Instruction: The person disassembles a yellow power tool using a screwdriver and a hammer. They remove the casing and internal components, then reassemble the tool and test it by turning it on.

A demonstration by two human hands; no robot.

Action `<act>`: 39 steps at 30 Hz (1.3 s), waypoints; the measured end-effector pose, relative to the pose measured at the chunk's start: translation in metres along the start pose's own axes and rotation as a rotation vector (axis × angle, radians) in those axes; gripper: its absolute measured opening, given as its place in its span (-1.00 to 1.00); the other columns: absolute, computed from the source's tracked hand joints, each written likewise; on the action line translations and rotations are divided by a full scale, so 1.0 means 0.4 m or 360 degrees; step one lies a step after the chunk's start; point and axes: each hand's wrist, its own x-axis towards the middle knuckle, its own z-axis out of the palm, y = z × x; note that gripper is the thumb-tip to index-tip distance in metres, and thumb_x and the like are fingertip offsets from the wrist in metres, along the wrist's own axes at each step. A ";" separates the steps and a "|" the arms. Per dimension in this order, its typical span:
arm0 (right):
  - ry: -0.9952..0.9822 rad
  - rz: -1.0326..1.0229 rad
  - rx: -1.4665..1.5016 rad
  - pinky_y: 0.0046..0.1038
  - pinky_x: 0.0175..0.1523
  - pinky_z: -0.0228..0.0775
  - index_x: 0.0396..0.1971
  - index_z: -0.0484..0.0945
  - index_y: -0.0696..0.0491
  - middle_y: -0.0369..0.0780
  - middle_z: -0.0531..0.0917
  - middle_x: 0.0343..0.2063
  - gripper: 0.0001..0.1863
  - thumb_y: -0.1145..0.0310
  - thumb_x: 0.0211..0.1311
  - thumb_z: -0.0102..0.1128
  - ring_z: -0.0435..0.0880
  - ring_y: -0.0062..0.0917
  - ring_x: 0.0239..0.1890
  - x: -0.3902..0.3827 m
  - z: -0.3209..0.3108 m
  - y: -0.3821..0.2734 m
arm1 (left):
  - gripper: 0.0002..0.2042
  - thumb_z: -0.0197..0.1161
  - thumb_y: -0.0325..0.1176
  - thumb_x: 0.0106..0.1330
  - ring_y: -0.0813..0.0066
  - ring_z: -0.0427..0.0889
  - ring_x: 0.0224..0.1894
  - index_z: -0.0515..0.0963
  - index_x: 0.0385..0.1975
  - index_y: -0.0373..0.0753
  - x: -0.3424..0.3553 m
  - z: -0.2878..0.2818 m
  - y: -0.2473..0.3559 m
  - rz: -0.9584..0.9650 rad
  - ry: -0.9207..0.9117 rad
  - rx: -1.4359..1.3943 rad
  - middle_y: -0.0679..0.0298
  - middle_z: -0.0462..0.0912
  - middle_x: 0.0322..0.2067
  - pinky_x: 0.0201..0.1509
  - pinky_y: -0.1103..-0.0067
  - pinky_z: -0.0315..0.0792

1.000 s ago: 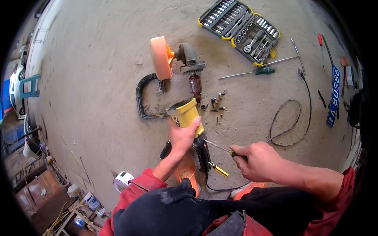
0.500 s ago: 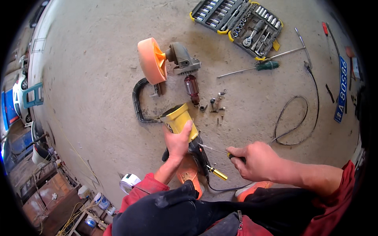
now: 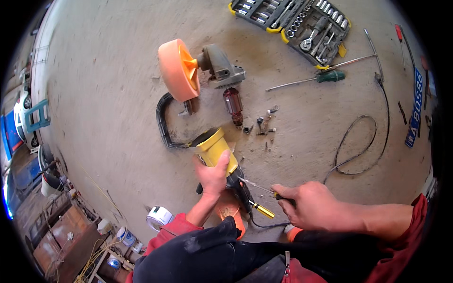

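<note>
l hand wrapped round yellow housing, thumb on its r side. housing tilted, open end away from person, inside dark, contents can't tell; sits btwn orange shoe & dark red armature. r hand clenched on small screwdriver, tip at blk handle below housing, contact unclear. open tool case, 2 halves: silver pcs in rows in l half, ratchet w/ sockets in r. white tub, contents unclear.
</note>
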 end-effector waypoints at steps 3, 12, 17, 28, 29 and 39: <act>-0.0070 0.0048 0.0021 0.02 -0.23 0.50 0.01 0.63 -0.04 0.03 0.64 -0.56 -0.70 0.29 0.32 0.13 0.63 0.09 -0.41 0.004 -0.001 -0.014 | -0.44 0.51 -0.28 0.20 0.39 0.66 -0.13 0.33 0.05 -0.39 0.000 0.002 0.006 -0.0009 -0.0026 -0.0059 0.12 0.61 -0.10 -0.01 0.46 0.56; -0.0065 0.0195 0.0123 0.04 -0.20 0.50 -0.05 0.65 0.00 0.08 0.63 -0.55 -0.73 0.29 0.33 0.13 0.64 0.09 -0.41 0.003 0.003 -0.053 | -0.42 0.52 -0.28 0.20 0.39 0.65 -0.13 0.31 0.06 -0.37 0.000 0.000 0.002 0.0015 -0.0044 -0.0092 0.13 0.60 -0.10 -0.02 0.45 0.55; -0.0107 0.0091 -0.0201 0.11 -0.26 0.47 -0.02 0.57 0.08 0.08 0.62 -0.59 -0.72 0.31 0.36 0.05 0.63 0.12 -0.46 -0.009 0.014 -0.061 | -0.42 0.51 -0.27 0.20 0.38 0.64 -0.12 0.31 0.08 -0.36 0.000 -0.003 0.003 0.0032 -0.0048 -0.0061 0.12 0.59 -0.08 -0.02 0.45 0.55; -0.0067 0.0014 -0.0294 0.11 -0.26 0.48 -0.15 0.50 0.10 0.05 0.63 -0.60 -0.81 0.37 0.31 0.03 0.66 0.10 -0.43 -0.018 0.048 -0.059 | -0.36 0.51 -0.22 0.20 0.34 0.64 -0.08 0.30 0.10 -0.42 0.005 -0.011 -0.003 0.0018 -0.0074 0.0018 0.08 0.59 -0.07 0.04 0.43 0.54; -0.0029 0.0008 -0.0231 0.10 -0.25 0.49 -0.16 0.51 0.10 0.05 0.63 -0.59 -0.81 0.37 0.30 0.04 0.66 0.09 -0.42 -0.019 0.045 -0.056 | -0.36 0.51 -0.21 0.20 0.34 0.64 -0.07 0.30 0.11 -0.42 0.006 -0.011 -0.001 0.0025 -0.0083 0.0036 0.07 0.59 -0.06 0.05 0.43 0.54; -0.0075 -0.0111 -0.0552 -0.01 -0.31 0.50 -0.15 0.56 0.05 -0.04 0.64 -0.60 -0.80 0.35 0.26 0.11 0.68 -0.01 -0.44 -0.003 0.009 -0.051 | -0.39 0.50 -0.23 0.22 0.35 0.65 -0.06 0.33 0.11 -0.42 0.009 -0.013 0.010 -0.0009 -0.0152 0.0012 0.09 0.60 -0.04 0.05 0.43 0.55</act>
